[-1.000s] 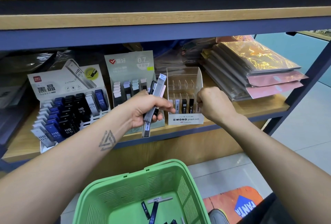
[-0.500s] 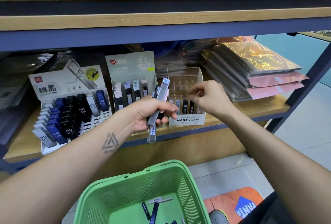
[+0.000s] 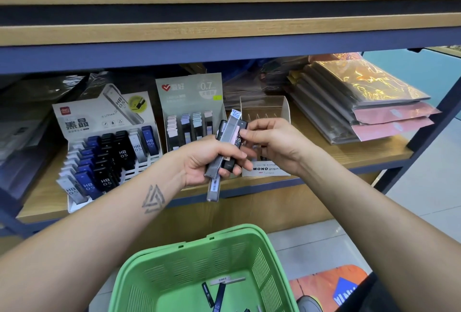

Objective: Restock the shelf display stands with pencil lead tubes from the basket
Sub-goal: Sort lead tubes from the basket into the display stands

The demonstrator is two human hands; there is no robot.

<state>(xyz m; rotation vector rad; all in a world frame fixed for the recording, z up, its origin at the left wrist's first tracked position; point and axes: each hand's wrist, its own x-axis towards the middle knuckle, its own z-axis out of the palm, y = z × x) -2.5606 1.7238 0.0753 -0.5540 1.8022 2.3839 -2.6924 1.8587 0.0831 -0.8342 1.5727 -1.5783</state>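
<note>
My left hand (image 3: 207,162) grips a bunch of pencil lead tubes (image 3: 225,152), grey and black, in front of the shelf. My right hand (image 3: 272,143) pinches the top of one black tube in that bunch. Behind the hands stands a clear MONO display stand (image 3: 264,109) with a few tubes in its front row, partly hidden. To its left are a grey 0.7 stand (image 3: 192,102) and a white stand full of HB 0.5 tubes (image 3: 104,157). The green basket (image 3: 199,264) below holds a few loose tubes (image 3: 214,291).
Stacks of wrapped flat packs (image 3: 359,102) lie on the wooden shelf (image 3: 349,154) at the right. An upper shelf board (image 3: 224,29) overhangs the stands. Tiled floor and an orange mat (image 3: 329,286) lie to the right of the basket.
My right hand left the MONO stand's front row and came across to the bunch in my left hand, where it now pinches a black tube. My left hand kept its grip.
</note>
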